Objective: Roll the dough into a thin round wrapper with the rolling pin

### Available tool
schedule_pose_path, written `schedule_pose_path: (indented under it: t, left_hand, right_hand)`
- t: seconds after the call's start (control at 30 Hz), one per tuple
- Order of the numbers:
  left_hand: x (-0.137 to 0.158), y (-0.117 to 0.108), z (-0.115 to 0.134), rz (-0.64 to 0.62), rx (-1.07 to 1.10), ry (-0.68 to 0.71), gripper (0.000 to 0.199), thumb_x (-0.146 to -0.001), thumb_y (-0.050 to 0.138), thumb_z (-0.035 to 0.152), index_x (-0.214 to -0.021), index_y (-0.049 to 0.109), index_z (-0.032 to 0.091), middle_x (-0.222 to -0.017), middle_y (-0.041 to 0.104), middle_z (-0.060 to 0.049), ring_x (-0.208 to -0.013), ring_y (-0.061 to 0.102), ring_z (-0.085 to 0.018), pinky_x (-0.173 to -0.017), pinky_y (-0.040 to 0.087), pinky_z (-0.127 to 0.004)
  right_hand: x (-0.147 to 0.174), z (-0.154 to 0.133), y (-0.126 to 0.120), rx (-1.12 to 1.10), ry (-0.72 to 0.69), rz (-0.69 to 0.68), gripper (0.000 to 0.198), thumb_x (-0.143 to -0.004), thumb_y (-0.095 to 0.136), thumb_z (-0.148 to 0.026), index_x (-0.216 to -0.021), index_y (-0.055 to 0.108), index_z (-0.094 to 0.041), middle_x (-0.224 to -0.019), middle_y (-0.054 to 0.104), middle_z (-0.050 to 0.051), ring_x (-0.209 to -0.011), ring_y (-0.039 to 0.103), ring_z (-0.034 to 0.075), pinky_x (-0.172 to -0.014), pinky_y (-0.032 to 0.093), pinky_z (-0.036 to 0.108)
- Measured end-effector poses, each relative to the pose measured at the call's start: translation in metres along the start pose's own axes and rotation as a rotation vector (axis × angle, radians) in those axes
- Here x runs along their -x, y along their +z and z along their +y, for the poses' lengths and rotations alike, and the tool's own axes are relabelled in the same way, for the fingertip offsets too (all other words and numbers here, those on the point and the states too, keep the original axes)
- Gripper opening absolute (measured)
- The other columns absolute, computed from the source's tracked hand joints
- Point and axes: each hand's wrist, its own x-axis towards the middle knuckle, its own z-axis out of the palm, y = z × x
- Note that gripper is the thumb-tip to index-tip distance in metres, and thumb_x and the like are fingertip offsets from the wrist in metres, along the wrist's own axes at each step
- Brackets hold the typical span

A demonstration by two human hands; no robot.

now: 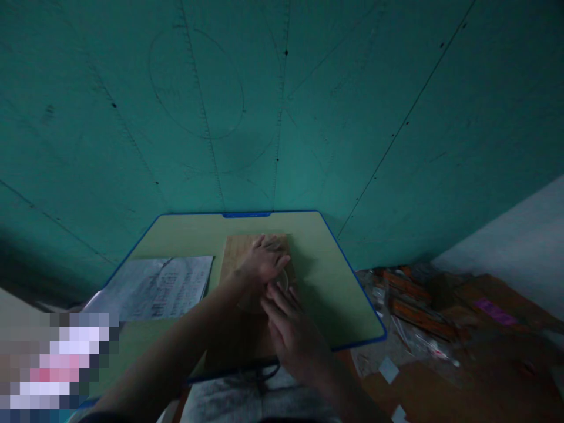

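A wooden board (233, 249) lies on the pale table with its blue rim. My left hand (264, 262) rests palm down near the board's far end, its fingers stretched out and the thumb apart. Closer to me, my right hand (288, 323) reaches over the board's right side with fingers extended. Between and under the hands shows part of a pale, thin, rounded thing (284, 281). Most of it is hidden, and I cannot make out its kind. Neither hand is visibly wrapped around anything.
Sheets of paper with writing (170, 288) lie left of the board on the small table (339, 294). Behind stands a green wall (247, 147) with drawn lines and circles. Cardboard (489, 299) and loose scraps lie on the floor at right. My lap is below the table's near edge.
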Motion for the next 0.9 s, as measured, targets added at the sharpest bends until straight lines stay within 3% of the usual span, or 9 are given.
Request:
schedule_pose_path:
  t: [0.1, 0.23, 0.33, 0.4, 0.5, 0.57, 0.63, 0.7, 0.9]
  left_hand:
    - [0.027, -0.003, -0.014, 0.019, -0.007, 0.027, 0.043, -0.103, 0.033, 0.036, -0.121, 0.070, 0.025, -0.137, 0.065, -0.007, -0.138, 0.049, -0.026, -0.119, 0.029, -0.053]
    - [0.089, -0.004, -0.031, 0.135, -0.096, 0.016, 0.047, -0.102, 0.036, 0.043, -0.132, 0.063, 0.020, -0.144, 0.059, -0.012, -0.139, 0.048, -0.032, -0.115, 0.036, -0.056]
    - [0.118, -0.004, -0.030, 0.180, -0.162, 0.014, 0.050, -0.103, 0.035, 0.044, -0.133, 0.061, 0.014, -0.143, 0.059, -0.017, -0.134, 0.053, -0.032, -0.110, 0.044, -0.051]
    - [0.119, -0.005, -0.027, 0.183, -0.199, -0.017, 0.050, -0.103, 0.034, 0.044, -0.132, 0.061, 0.013, -0.141, 0.060, -0.018, -0.133, 0.054, -0.033, -0.108, 0.046, -0.050]
    - [0.101, -0.008, -0.026, 0.173, -0.238, -0.150, 0.048, -0.102, 0.036, 0.044, -0.128, 0.062, 0.014, -0.138, 0.062, -0.018, -0.132, 0.055, -0.034, -0.106, 0.048, -0.051]
    - [0.090, -0.009, -0.027, 0.169, -0.256, -0.258, 0.047, -0.101, 0.037, 0.045, -0.125, 0.063, 0.014, -0.137, 0.063, -0.019, -0.130, 0.056, -0.034, -0.102, 0.050, -0.050]
    - [0.088, -0.009, -0.026, 0.176, -0.274, -0.296, 0.049, -0.101, 0.037, 0.047, -0.123, 0.064, 0.013, -0.137, 0.062, -0.021, -0.130, 0.056, -0.034, -0.102, 0.050, -0.049]
    - [0.098, -0.007, -0.020, 0.191, -0.279, -0.248, 0.050, -0.100, 0.038, 0.050, -0.123, 0.064, 0.014, -0.137, 0.062, -0.020, -0.130, 0.056, -0.035, -0.105, 0.048, -0.051]
    - [0.149, -0.012, -0.003, 0.214, -0.145, -0.032, 0.046, -0.098, 0.044, 0.043, -0.136, 0.055, 0.020, -0.142, 0.060, -0.014, -0.134, 0.052, -0.032, -0.113, 0.041, -0.053]
  right_hand:
    - [0.004, 0.012, -0.001, 0.085, 0.039, 0.032, 0.063, -0.091, 0.038, -0.004, -0.153, 0.039, -0.013, -0.157, 0.043, 0.015, -0.147, 0.035, 0.026, -0.120, 0.034, 0.050]
    - [-0.016, 0.033, 0.000, 0.132, 0.071, 0.099, 0.050, -0.099, 0.042, -0.017, -0.149, 0.048, -0.018, -0.149, 0.053, 0.014, -0.141, 0.044, 0.026, -0.119, 0.036, 0.048]
    - [-0.055, 0.059, -0.007, 0.150, 0.152, 0.070, 0.043, -0.104, 0.040, -0.030, -0.142, 0.055, -0.017, -0.144, 0.057, 0.014, -0.139, 0.046, 0.026, -0.116, 0.036, 0.046]
    - [-0.089, 0.077, -0.013, 0.165, 0.270, -0.005, 0.041, -0.106, 0.035, -0.031, -0.134, 0.062, -0.017, -0.142, 0.058, 0.014, -0.133, 0.051, 0.025, -0.112, 0.039, 0.042]
    - [-0.130, 0.095, -0.017, 0.157, 0.240, -0.073, 0.041, -0.106, 0.032, -0.027, -0.128, 0.065, -0.016, -0.140, 0.060, 0.013, -0.132, 0.051, 0.022, -0.112, 0.037, 0.038]
    - [-0.141, 0.101, -0.016, 0.156, 0.218, -0.101, 0.041, -0.106, 0.034, -0.027, -0.133, 0.062, -0.016, -0.147, 0.055, 0.014, -0.138, 0.046, 0.024, -0.115, 0.033, 0.042]
    - [-0.133, 0.102, -0.014, 0.151, 0.218, -0.137, 0.043, -0.105, 0.036, -0.031, -0.140, 0.057, -0.017, -0.153, 0.048, 0.015, -0.144, 0.039, 0.027, -0.116, 0.031, 0.048]
    - [-0.108, 0.097, -0.013, 0.144, 0.187, -0.153, 0.047, -0.106, 0.035, -0.036, -0.145, 0.052, -0.015, -0.156, 0.043, 0.017, -0.149, 0.032, 0.030, -0.118, 0.030, 0.052]
    - [0.001, 0.046, -0.007, 0.156, 0.041, -0.016, 0.064, -0.104, 0.040, -0.041, -0.155, 0.032, -0.003, -0.161, 0.032, 0.022, -0.152, 0.024, 0.030, -0.122, 0.028, 0.051]
